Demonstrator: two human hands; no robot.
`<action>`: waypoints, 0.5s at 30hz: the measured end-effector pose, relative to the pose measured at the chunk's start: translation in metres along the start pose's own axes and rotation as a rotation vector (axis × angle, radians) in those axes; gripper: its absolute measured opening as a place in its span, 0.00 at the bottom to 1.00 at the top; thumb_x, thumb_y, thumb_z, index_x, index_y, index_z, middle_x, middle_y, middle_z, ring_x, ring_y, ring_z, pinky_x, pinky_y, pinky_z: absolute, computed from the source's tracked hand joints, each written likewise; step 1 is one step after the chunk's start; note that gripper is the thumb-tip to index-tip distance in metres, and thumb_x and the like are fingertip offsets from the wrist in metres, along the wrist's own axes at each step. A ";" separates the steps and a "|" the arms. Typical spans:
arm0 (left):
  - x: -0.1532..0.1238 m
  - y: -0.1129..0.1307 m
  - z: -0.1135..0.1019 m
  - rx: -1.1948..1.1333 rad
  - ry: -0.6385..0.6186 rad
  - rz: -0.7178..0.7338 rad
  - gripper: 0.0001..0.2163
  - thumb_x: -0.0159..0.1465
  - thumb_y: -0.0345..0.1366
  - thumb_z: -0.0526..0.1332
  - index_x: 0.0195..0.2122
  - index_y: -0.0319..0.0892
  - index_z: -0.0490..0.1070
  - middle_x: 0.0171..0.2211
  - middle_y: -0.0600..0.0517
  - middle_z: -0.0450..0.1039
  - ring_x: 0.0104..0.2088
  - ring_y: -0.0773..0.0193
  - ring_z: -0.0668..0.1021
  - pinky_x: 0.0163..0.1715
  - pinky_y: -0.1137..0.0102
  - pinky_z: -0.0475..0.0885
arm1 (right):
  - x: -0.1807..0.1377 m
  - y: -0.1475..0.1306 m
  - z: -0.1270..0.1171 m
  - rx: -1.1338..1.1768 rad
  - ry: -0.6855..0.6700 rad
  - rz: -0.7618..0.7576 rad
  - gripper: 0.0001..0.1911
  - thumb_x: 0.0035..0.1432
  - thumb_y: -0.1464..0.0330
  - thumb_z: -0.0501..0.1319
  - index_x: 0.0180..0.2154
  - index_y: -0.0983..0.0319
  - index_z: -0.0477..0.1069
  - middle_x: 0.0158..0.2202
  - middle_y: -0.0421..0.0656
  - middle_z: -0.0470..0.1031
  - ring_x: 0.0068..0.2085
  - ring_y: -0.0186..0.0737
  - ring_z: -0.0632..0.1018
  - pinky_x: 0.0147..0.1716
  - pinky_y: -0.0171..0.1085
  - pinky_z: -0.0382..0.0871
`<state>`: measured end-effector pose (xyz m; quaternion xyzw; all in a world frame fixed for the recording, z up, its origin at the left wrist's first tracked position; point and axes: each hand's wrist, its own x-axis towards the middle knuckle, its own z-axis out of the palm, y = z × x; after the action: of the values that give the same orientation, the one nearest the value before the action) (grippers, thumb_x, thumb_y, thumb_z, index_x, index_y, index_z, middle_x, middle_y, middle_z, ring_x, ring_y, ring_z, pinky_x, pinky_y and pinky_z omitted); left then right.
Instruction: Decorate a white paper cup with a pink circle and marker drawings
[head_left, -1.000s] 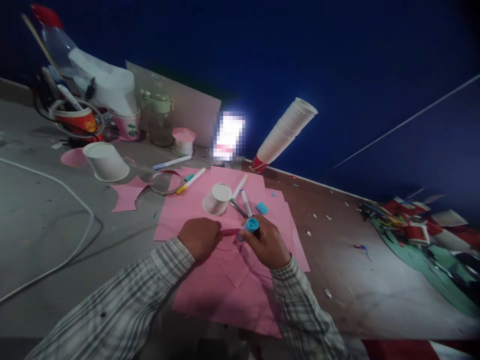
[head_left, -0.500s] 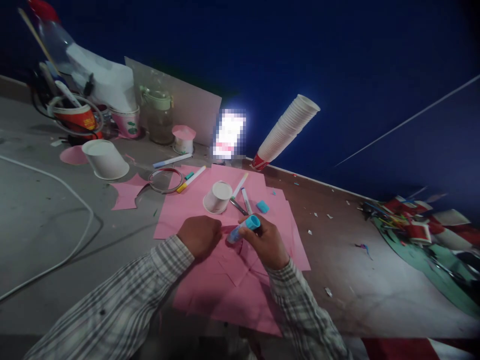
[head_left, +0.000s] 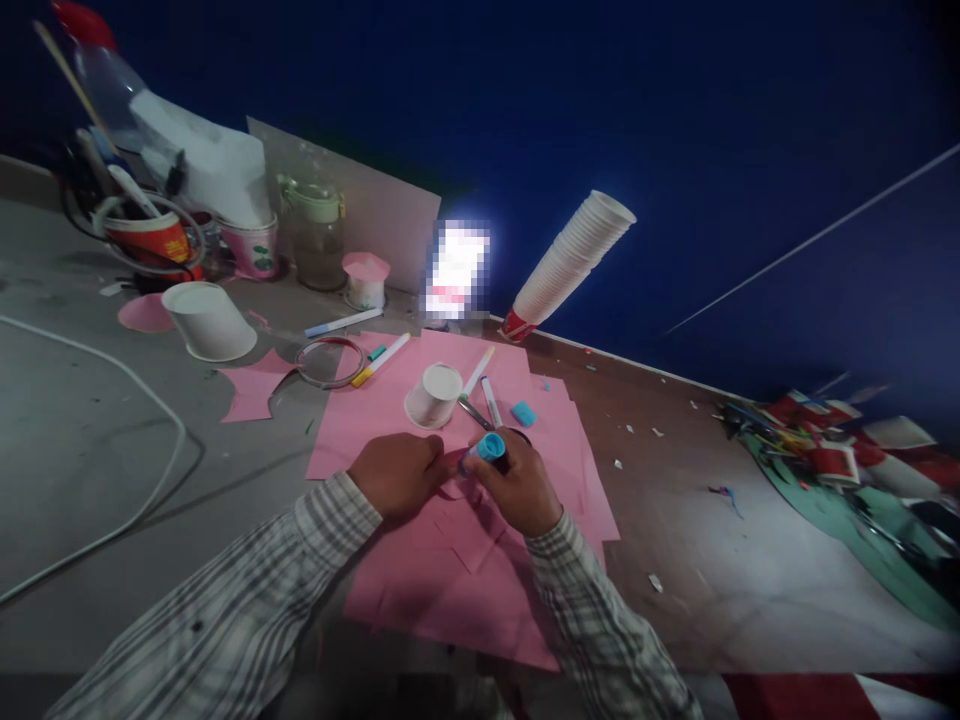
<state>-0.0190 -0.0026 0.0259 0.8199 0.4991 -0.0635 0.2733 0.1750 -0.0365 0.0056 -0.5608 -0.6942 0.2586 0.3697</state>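
My right hand (head_left: 523, 490) is closed round a blue glue stick (head_left: 489, 448), which is tilted with its blue end up and its lower end close to my left fingers. My left hand (head_left: 397, 475) is closed, back upward, on a piece of pink paper (head_left: 454, 487) that shows between the hands; its fingertips are mostly hidden. Pink sheets (head_left: 472, 610) lie beneath both hands. An upside-down white paper cup (head_left: 435, 393) stands just beyond them. A blue cap-like piece (head_left: 523, 413) lies behind my right hand.
Several markers (head_left: 382, 360) and a ring of tape (head_left: 330, 361) lie beyond the hands. A tall leaning stack of paper cups (head_left: 574, 262) stands by the blue wall. Another white cup (head_left: 210, 322) and a cut pink shape (head_left: 256, 386) are left. A cable (head_left: 161, 385) curves across the table.
My right hand has moved slightly left and down with the glue stick, bringing it nearer my left fingers. My left hand has hardly moved.
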 end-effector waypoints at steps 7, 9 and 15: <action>0.002 -0.003 0.003 -0.012 0.043 0.016 0.20 0.75 0.48 0.47 0.42 0.42 0.75 0.43 0.41 0.83 0.44 0.49 0.83 0.36 0.63 0.67 | 0.000 -0.003 -0.002 -0.026 -0.027 -0.036 0.07 0.59 0.64 0.67 0.31 0.59 0.75 0.28 0.40 0.74 0.31 0.39 0.74 0.33 0.37 0.68; 0.003 -0.004 0.005 0.011 0.059 0.019 0.19 0.74 0.46 0.47 0.41 0.43 0.75 0.42 0.42 0.83 0.44 0.49 0.83 0.36 0.63 0.66 | 0.000 -0.004 -0.003 -0.016 -0.031 -0.026 0.07 0.59 0.63 0.68 0.31 0.60 0.76 0.28 0.40 0.74 0.30 0.38 0.74 0.33 0.36 0.68; 0.003 -0.003 0.009 0.039 0.081 0.011 0.15 0.73 0.40 0.49 0.40 0.43 0.75 0.40 0.42 0.83 0.42 0.50 0.83 0.35 0.63 0.66 | -0.001 -0.009 -0.012 0.094 0.044 0.029 0.09 0.58 0.61 0.68 0.34 0.60 0.77 0.29 0.40 0.77 0.29 0.37 0.75 0.31 0.36 0.69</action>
<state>-0.0189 -0.0034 0.0163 0.8296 0.5040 -0.0383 0.2373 0.1795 -0.0399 0.0193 -0.5586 -0.6647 0.2840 0.4068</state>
